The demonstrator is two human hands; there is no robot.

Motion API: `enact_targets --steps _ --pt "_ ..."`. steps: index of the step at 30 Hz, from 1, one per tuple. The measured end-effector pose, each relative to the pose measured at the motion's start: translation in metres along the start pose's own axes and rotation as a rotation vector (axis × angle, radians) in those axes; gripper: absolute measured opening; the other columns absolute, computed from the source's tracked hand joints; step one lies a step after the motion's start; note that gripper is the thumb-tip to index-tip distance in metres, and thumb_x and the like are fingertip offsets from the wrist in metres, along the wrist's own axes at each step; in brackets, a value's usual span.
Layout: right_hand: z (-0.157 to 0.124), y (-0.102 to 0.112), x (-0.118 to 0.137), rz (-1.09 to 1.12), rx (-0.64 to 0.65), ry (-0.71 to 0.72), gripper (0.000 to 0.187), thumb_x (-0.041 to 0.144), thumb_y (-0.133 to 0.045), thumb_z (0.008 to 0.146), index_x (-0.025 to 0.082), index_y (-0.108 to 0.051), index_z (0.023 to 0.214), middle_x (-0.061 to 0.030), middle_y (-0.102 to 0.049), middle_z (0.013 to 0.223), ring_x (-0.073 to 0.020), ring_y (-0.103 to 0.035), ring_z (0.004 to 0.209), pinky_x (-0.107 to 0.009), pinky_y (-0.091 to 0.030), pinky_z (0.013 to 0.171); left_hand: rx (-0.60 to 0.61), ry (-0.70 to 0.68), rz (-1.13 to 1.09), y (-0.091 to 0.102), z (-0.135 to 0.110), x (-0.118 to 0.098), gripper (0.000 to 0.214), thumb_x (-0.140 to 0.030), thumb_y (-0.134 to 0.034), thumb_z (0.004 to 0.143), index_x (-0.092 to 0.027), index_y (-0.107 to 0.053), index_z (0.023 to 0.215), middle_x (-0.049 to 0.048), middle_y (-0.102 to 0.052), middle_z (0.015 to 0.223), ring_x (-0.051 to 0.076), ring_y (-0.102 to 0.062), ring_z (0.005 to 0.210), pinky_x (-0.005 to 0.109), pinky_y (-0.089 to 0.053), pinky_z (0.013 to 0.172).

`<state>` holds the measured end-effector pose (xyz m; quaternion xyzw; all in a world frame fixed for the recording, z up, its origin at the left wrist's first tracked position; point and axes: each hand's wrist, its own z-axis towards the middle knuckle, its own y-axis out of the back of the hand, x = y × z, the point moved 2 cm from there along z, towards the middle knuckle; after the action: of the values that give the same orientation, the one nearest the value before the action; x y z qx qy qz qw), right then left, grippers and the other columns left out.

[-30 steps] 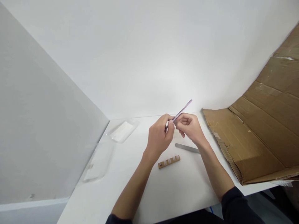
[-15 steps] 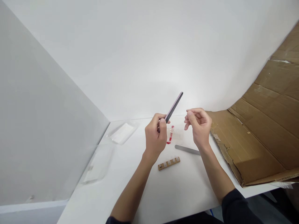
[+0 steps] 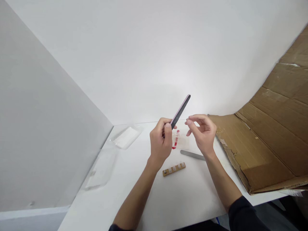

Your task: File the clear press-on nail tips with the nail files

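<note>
My left hand (image 3: 160, 141) is closed round a nail file (image 3: 181, 110), black-faced with a pinkish edge, which slants up and to the right. Just right of the file, my right hand (image 3: 203, 133) has thumb and forefinger pinched together; whatever is between them is too small to name. Below the hands, a small wooden strip (image 3: 174, 169) bears several pale nail-shaped pieces in a row. A grey nail file (image 3: 192, 155) lies on the table, its right end hidden behind my right forearm.
A clear bag with a red strip (image 3: 176, 141) lies behind the hands. Two clear plastic packs, a farther one (image 3: 127, 137) and a nearer one (image 3: 99, 176), rest along the left side. Opened cardboard (image 3: 262, 154) covers the right side of the white table (image 3: 192, 199), and a white wall rises behind.
My right hand has moved slightly left and down, its pinched fingertips now closer to the nail file. The file in my left hand has shifted a little to the right.
</note>
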<state>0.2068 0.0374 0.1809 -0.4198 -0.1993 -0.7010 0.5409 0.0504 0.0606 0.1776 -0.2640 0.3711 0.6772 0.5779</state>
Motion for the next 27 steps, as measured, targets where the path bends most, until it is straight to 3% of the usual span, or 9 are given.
enact_targets --steps 7,16,23,27 --pt "-0.0024 -0.0014 -0.0033 -0.051 0.046 0.033 0.005 0.03 -0.079 0.091 0.026 -0.076 0.092 -0.0034 -0.071 0.09 -0.0193 -0.069 0.087 -0.024 -0.061 0.048 -0.002 -0.002 -0.013 -0.0003 -0.0004 -0.0006 0.032 -0.037 -0.042 0.111 -0.022 -0.062 0.091 0.0009 -0.069 0.079 0.01 -0.042 0.048 0.028 -0.036 0.048" --pt "-0.0022 -0.0036 -0.0063 -0.081 0.046 -0.051 0.011 0.034 -0.08 0.09 0.024 -0.077 0.092 -0.0029 -0.071 0.085 -0.0187 -0.069 0.084 -0.025 -0.062 0.049 0.003 -0.014 -0.032 -0.0005 0.0003 -0.0022 0.031 -0.033 -0.043 0.11 -0.021 -0.062 0.09 -0.0003 -0.068 0.076 0.01 -0.042 0.047 0.027 -0.035 0.047" --pt "-0.0034 -0.0055 -0.0054 -0.155 0.081 0.011 0.007 0.03 -0.077 0.092 0.023 -0.076 0.094 -0.0021 -0.071 0.087 -0.0169 -0.07 0.081 -0.024 -0.062 0.051 -0.002 -0.032 -0.05 0.0001 0.0001 -0.0004 0.03 -0.032 -0.044 0.11 -0.021 -0.063 0.09 -0.001 -0.066 0.074 0.009 -0.041 0.047 0.026 -0.035 0.047" --pt "-0.0055 -0.0074 -0.0074 -0.175 0.092 0.061 0.007 0.029 -0.076 0.093 0.023 -0.074 0.09 -0.0022 -0.072 0.088 -0.0164 -0.071 0.081 -0.025 -0.064 0.055 -0.001 -0.035 -0.061 -0.0005 0.0004 -0.0001 0.03 -0.033 -0.044 0.11 -0.021 -0.064 0.09 -0.0039 -0.056 0.063 0.01 -0.04 0.045 0.026 -0.033 0.045"
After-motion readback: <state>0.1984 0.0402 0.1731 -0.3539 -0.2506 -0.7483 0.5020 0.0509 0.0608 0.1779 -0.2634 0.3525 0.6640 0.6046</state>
